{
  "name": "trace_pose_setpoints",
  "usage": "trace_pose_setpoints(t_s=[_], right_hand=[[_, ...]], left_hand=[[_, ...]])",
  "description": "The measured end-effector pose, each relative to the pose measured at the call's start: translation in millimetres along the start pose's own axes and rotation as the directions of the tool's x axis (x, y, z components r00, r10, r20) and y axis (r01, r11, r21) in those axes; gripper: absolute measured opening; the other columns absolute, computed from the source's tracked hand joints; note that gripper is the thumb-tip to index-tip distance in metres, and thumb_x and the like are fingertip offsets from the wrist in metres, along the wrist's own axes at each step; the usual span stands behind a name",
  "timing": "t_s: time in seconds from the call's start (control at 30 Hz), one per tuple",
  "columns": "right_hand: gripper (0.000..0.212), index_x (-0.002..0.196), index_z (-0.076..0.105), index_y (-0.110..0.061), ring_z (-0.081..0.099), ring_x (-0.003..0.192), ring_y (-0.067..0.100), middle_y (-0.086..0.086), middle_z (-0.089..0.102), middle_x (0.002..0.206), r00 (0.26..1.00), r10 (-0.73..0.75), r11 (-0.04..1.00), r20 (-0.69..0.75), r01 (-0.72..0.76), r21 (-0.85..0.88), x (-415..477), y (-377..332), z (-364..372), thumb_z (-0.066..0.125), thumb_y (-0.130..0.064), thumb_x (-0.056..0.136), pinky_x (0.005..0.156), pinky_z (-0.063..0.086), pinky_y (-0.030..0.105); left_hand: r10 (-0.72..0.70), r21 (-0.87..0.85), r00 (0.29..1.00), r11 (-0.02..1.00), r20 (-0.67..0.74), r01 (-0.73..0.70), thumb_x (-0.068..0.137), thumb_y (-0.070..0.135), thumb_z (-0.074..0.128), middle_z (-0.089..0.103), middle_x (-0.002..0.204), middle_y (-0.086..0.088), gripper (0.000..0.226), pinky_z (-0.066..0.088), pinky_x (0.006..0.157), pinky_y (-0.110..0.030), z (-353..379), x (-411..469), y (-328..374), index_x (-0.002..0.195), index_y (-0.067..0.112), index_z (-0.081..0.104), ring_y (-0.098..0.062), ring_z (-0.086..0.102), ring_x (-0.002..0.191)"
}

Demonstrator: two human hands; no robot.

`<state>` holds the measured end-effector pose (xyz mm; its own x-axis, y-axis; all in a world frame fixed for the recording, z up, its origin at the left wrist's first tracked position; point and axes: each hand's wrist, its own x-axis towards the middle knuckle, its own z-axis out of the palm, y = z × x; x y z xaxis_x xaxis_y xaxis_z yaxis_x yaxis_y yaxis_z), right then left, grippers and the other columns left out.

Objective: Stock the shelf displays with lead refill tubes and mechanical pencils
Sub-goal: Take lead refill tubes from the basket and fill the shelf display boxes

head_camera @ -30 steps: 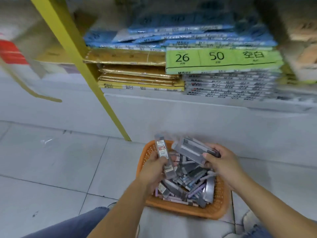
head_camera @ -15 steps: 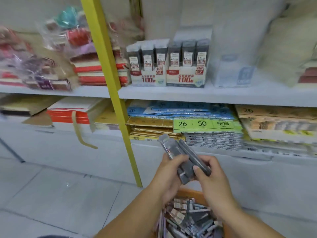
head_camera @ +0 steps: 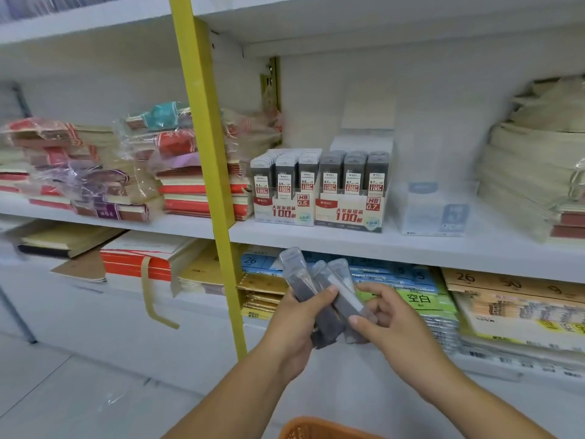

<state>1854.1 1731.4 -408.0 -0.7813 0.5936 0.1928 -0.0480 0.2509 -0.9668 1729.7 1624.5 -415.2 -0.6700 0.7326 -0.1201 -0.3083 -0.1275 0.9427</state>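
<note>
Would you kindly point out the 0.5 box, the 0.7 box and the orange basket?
0.5 box (head_camera: 283,212): head view, on its printed front panel.
0.7 box (head_camera: 348,215): head view, on its printed front panel.
basket (head_camera: 319,423): head view, on its upper edge.

0.5 display box left of 0.7 display box, touching, on shelf

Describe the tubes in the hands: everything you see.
The tubes look like three flat, clear plastic cases with dark contents, fanned and tilted, tops up and to the left. The left hand grips their lower ends; the right hand pinches the rightmost. They are held in the air before the shelf.
</note>
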Motion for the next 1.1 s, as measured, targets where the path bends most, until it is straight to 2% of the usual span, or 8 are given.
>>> trace_pose_setpoints(t_s=[0.23,0.3,0.4,0.5,0.7,0.83,0.97,1.1], right_hand=[[0.052,0.115,0.055,-0.054,0.07,0.086,0.013,-0.009,0.069,0.101,0.998,-0.03,1.0,0.061,0.03,0.0,16,7,11,0.058,-0.006,0.094,0.071,0.058,0.029],[0.056,0.113,0.054,-0.06,0.068,0.09,0.014,-0.02,0.065,0.106,0.996,-0.044,0.999,0.076,0.045,-0.007,21,6,12,0.055,-0.007,0.095,0.077,0.059,0.034],[0.047,0.117,0.052,-0.057,0.057,0.104,-0.002,-0.025,0.051,0.119,0.995,-0.082,0.99,0.059,0.088,-0.107,23,7,13,0.06,-0.017,0.094,0.086,0.054,0.028],[0.042,0.113,0.054,-0.048,0.051,0.097,-0.013,-0.012,0.049,0.111,0.987,-0.161,0.969,0.022,0.162,-0.189,22,7,17,0.07,-0.019,0.087,0.08,0.043,0.006],[0.019,0.077,0.068,-0.03,0.052,0.085,0.003,-0.004,0.049,0.094,0.985,-0.146,0.981,-0.093,0.132,-0.142,24,0,16,0.058,-0.029,0.094,0.07,0.036,0.006],[0.034,0.096,0.068,-0.049,0.067,0.087,0.001,-0.017,0.072,0.096,0.999,-0.035,0.995,-0.011,0.036,0.095,22,-5,8,0.062,-0.016,0.092,0.068,0.05,0.014],[0.028,0.099,0.065,-0.036,0.07,0.084,0.01,-0.009,0.073,0.099,0.996,0.017,0.994,-0.085,-0.008,0.114,26,-2,3,0.069,-0.012,0.087,0.065,0.054,0.023],[0.059,0.121,0.05,-0.046,0.07,0.091,0.009,-0.015,0.069,0.112,0.998,-0.034,0.994,-0.056,0.039,0.104,27,-5,4,0.07,-0.004,0.085,0.074,0.056,0.03]], left_hand=[[-0.007,-0.033,1.0,0.999,-0.022,0.006,0.085,0.015,0.076,0.077,0.106,-0.009,0.032,0.06,0.081,-0.048,-14,12,6,0.115,0.023,0.069,-0.03,0.073,0.101],[-0.001,-0.044,0.999,0.999,-0.044,-0.001,0.085,0.013,0.075,0.078,0.103,-0.008,0.027,0.06,0.073,-0.042,-14,14,6,0.109,0.025,0.072,-0.027,0.075,0.094],[-0.001,-0.024,0.997,1.0,-0.077,-0.001,0.084,0.015,0.077,0.078,0.098,-0.005,0.02,0.056,0.058,-0.033,-13,13,4,0.095,0.032,0.075,-0.028,0.073,0.091],[0.001,-0.013,0.999,1.0,-0.051,-0.002,0.085,0.015,0.075,0.078,0.102,-0.008,0.02,0.059,0.069,-0.04,-10,11,2,0.1,0.028,0.074,-0.03,0.073,0.095],[-0.007,-0.036,0.996,0.999,-0.086,0.004,0.09,0.016,0.071,0.078,0.091,0.001,0.026,0.059,0.08,-0.049,-5,8,3,0.086,0.041,0.076,-0.027,0.07,0.099],[-0.014,-0.041,0.995,0.999,-0.1,0.01,0.092,0.014,0.068,0.079,0.092,0.0,0.025,0.061,0.076,-0.047,-7,9,5,0.087,0.037,0.075,-0.025,0.074,0.092],[-0.011,-0.068,0.988,0.998,-0.154,0.001,0.09,0.014,0.07,0.078,0.086,0.0,0.02,0.059,0.075,-0.045,-11,9,9,0.101,0.03,0.067,-0.029,0.07,0.096],[0.016,-0.081,0.992,0.996,-0.123,-0.026,0.09,0.015,0.069,0.079,0.093,0.001,0.02,0.058,0.073,-0.041,-9,8,17,0.095,0.034,0.074,-0.025,0.07,0.098]])
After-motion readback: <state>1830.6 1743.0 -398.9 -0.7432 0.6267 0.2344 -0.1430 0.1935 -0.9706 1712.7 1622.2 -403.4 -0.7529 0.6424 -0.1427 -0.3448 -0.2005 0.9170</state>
